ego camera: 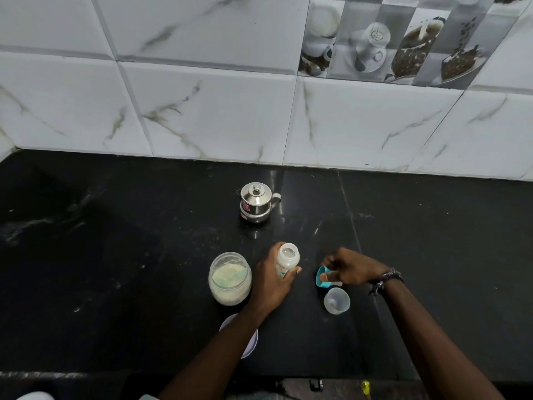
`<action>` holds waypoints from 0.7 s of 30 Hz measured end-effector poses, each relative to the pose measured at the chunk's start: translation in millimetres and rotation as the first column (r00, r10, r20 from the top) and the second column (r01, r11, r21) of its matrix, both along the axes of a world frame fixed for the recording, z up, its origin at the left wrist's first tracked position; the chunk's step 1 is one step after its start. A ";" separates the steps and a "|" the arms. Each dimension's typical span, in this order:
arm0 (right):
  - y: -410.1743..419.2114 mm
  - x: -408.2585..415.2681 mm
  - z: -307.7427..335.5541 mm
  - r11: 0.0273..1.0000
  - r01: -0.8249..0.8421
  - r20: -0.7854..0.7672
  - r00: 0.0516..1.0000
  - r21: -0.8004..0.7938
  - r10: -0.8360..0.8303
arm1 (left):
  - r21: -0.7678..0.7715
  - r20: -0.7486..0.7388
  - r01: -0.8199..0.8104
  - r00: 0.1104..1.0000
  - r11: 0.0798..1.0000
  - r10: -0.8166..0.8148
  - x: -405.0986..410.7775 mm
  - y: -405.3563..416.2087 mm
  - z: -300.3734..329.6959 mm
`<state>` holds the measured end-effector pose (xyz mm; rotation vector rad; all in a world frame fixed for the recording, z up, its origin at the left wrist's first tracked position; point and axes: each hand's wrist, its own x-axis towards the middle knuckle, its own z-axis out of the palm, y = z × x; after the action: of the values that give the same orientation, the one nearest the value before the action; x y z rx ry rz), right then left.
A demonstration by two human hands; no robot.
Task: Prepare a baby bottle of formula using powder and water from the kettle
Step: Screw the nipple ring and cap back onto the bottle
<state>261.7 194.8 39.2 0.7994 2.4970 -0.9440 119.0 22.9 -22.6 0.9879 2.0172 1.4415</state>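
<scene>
An open baby bottle [287, 256] with milky liquid inside stands on the black counter [144, 269]; my left hand [269, 280] is wrapped around its body. My right hand [350, 267] pinches the teal collar with its teat [324, 277], tilted just above the counter to the right of the bottle. A clear bottle cap [337, 300] lies mouth-up in front of that hand. The open powder jar [230, 278], with pale powder inside, stands left of the bottle. A small steel kettle [256, 202] with its lid on stands farther back.
A white jar lid [250, 343] lies near the front edge, partly hidden under my left forearm. A tiled wall [259, 111] runs along the back of the counter. The counter's front edge [86, 375] is close to me.
</scene>
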 end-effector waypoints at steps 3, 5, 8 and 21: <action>-0.6 0.0 1.2 0.996 0.081 -0.057 0.995 0.042 -0.078 | 0.010 -0.007 0.002 1.000 1.000 -0.001 0.1 0.0 -1.1; -4.7 -3.5 13.0 0.990 0.130 -0.122 0.985 0.058 -0.122 | 0.016 -0.016 -0.001 1.000 1.000 0.001 0.3 -0.3 -1.3; -12.1 -14.3 37.0 0.986 0.152 -0.228 0.964 0.063 -0.134 | 0.022 -0.018 0.000 1.000 1.000 0.000 -0.4 -0.2 -0.6; -58.2 -82.7 83.9 0.794 -0.247 0.023 0.959 0.556 0.282 | -0.007 -0.013 0.022 1.000 1.000 -0.022 -0.7 -1.7 3.8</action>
<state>179.1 136.6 123.0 0.5450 2.8766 -0.1321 118.4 21.2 -18.8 1.0159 2.0131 1.4187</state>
